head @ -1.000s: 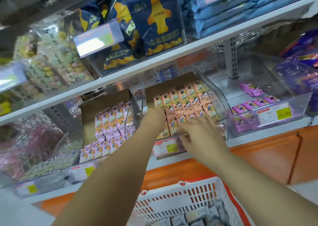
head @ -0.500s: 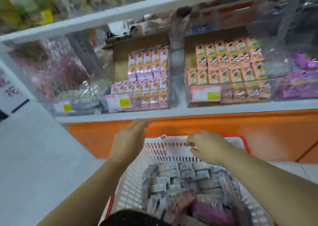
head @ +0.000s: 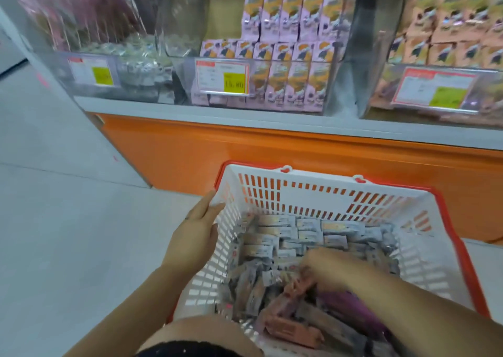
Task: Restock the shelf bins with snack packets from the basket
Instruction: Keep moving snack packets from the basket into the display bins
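STEP: pick from basket point(head: 313, 193) | left hand point(head: 194, 231): flat, fingers straight, against its rim | right hand point(head: 326, 268): down among snack packets point(head: 283, 237) — grip unclear, blurred | METHOD: I gather one flavour only, matching the shelf bins point(head: 272, 60) above.

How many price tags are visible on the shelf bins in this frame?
3 price tags: one at left, before the silver sweets; one in the middle, before the pink packets; one at right, before the peach packets. More may lie outside the frame.
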Action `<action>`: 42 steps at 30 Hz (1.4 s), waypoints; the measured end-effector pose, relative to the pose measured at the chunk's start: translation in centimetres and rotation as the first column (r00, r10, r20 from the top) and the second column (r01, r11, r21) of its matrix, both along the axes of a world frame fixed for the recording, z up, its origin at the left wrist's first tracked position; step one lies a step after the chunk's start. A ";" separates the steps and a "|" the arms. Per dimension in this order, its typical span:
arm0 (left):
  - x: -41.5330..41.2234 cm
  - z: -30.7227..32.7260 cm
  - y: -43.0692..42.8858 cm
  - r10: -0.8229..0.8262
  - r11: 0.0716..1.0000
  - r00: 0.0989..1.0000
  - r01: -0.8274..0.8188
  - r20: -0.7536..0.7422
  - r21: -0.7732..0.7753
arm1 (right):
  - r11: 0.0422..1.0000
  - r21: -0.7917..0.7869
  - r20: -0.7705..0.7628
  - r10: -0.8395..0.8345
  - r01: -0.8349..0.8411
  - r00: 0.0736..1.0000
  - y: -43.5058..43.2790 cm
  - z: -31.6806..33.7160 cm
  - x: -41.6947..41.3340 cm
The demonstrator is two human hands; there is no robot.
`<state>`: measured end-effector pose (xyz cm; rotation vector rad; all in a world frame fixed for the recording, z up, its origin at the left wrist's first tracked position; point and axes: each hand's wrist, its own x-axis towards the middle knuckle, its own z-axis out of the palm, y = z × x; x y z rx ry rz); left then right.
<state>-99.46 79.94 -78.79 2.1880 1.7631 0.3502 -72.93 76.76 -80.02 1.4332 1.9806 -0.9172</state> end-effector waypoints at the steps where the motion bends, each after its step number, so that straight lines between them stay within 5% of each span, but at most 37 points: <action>1: 0.0 -0.1 0.0 0.002 1.000 1.000 -0.002 0.004 0.006 | 0.999 0.010 0.019 0.035 -0.035 0.999 -0.3 -0.1 -0.5; 5: -0.1 -0.3 0.0 -0.003 1.000 1.000 0.003 -0.005 0.025 | 0.985 0.121 -0.022 0.128 -0.124 0.992 -0.8 -0.8 -1.7; 11: -0.4 0.5 0.7 -0.030 1.000 1.000 0.030 -0.006 -0.009 | 0.959 0.124 -0.342 -0.199 0.254 0.918 3.0 3.7 -0.2; 15: 1.3 4.9 1.9 -0.038 0.997 0.998 0.035 -0.047 -0.062 | 0.935 0.165 -0.466 -0.207 0.315 0.860 5.4 10.7 1.4; 20: 7.2 14.3 0.9 -0.129 0.991 0.939 0.109 0.319 0.080 | 0.900 0.177 -0.611 -0.216 0.397 0.761 3.5 19.3 3.7; 26: 14.5 21.9 -2.9 -0.171 0.984 0.783 0.171 0.598 0.059 | 0.771 0.148 -0.835 -0.238 0.619 0.496 0.2 24.8 7.1; 36: 21.5 23.9 -3.2 -0.340 0.916 0.886 0.236 0.315 0.325 | 0.513 0.003 -0.963 -0.229 0.858 0.139 0.3 25.8 11.0; 40: 23.4 24.8 -0.4 -0.337 0.908 0.891 0.223 0.305 0.354 | 0.496 0.085 -0.961 -0.190 0.864 0.203 1.5 25.9 12.8; 42: 24.3 25.4 2.2 -0.306 0.909 0.906 0.187 0.293 0.373 | 0.401 0.246 -0.928 -0.164 0.883 0.333 2.2 25.3 14.0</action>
